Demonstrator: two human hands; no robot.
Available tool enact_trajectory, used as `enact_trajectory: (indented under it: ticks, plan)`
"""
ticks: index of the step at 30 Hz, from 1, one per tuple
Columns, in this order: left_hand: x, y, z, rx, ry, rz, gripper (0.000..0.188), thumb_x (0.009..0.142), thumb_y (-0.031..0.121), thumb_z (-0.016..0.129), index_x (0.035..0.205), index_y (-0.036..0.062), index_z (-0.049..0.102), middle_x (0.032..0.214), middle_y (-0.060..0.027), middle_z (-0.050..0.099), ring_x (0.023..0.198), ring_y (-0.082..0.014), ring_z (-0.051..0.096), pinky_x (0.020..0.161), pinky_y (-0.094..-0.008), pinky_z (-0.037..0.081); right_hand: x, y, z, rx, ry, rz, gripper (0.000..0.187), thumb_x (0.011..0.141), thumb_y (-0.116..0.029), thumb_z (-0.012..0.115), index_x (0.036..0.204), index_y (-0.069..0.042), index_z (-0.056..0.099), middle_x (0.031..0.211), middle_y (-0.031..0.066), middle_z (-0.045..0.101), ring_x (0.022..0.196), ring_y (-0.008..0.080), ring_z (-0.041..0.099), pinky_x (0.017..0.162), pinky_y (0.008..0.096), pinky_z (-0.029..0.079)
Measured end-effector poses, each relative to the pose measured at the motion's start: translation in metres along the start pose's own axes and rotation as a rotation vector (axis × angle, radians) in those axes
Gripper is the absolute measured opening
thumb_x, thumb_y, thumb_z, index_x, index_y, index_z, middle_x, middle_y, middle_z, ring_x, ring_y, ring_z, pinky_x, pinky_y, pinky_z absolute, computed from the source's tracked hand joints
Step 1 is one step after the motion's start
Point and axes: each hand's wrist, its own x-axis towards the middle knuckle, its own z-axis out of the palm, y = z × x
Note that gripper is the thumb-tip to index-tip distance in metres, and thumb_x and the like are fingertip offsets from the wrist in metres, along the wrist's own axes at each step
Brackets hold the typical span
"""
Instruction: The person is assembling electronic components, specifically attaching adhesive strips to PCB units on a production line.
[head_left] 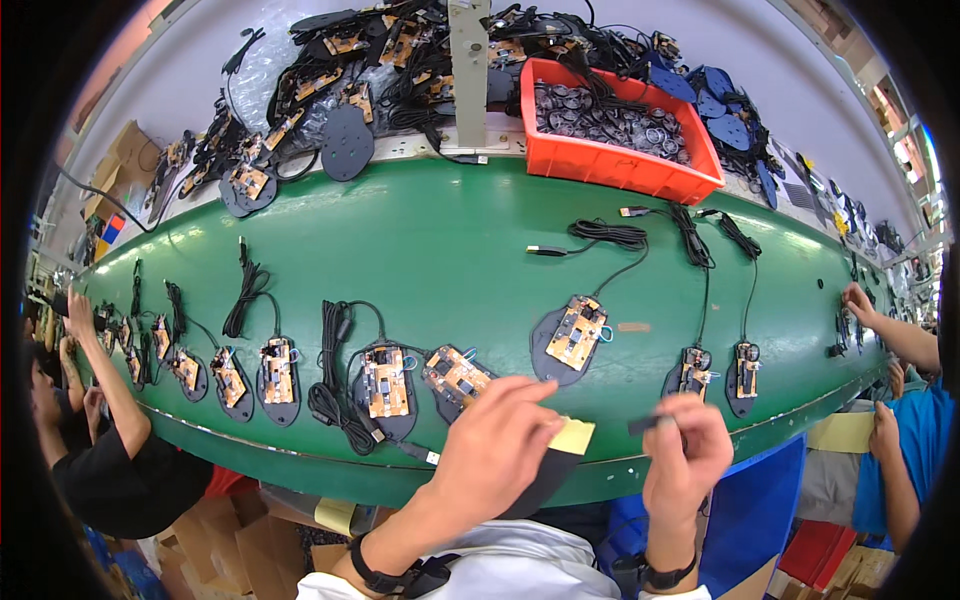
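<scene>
R hand: thumb + fingers pinching small flat blackish strip, held above near edge of smooth green worktop. L hand: fingers bent, pinching pale-yellow flat sheet by its left side, same edge; dark flat piece just below, joined or not: can't tell. Just beyond L knuckles: tan circuit board on dark rounded base; similar tan-and-dark unit farther in, beyond L fingertips. For good handling, prob. best: grip strip by rim only, face untouched; steady sheet w/ L, light pressure, no creasing; keep wrists clear of coiled black cable nr near edge. Orange-red plastic bin: far edge, well apart.
</scene>
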Motion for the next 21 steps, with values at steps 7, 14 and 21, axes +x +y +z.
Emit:
enact_trajectory:
  ticks: [7,14,21]
  plan:
    - [-0.007,-0.003,0.020,0.759,-0.286,0.421,0.023,0.093,0.024,0.071,0.088,0.0038,0.061,0.120,-0.0193,0.070,0.123,-0.0345,0.061,0.107,-0.0613,0.042,0.062,0.028,0.007,-0.274,-0.261,0.152,0.011,0.090,-0.003,0.077,0.098,0.002,0.070,0.084,0.0012,0.069,0.071,0.0039,0.060,0.063,0.0213,0.048]
    - [-0.015,0.004,0.021,0.732,-0.334,0.460,0.024,0.093,0.025,0.070,0.086,0.0030,0.062,0.120,-0.0181,0.069,0.117,-0.0340,0.063,0.104,-0.0547,0.047,0.066,0.041,0.002,-0.435,-0.470,0.115,0.012,0.088,-0.004,0.078,0.096,0.002,0.071,0.076,0.0037,0.067,0.062,0.0059,0.052,0.055,0.0253,0.043]
    - [-0.013,0.004,0.023,0.741,-0.362,0.478,0.025,0.092,0.025,0.070,0.087,0.0016,0.062,0.122,-0.0182,0.067,0.115,-0.0356,0.063,0.101,-0.0507,0.050,0.063,0.040,0.002,-0.446,-0.497,0.143,0.011,0.088,-0.004,0.078,0.095,0.001,0.072,0.075,0.0045,0.067,0.059,0.0073,0.052,0.053,0.0264,0.042]
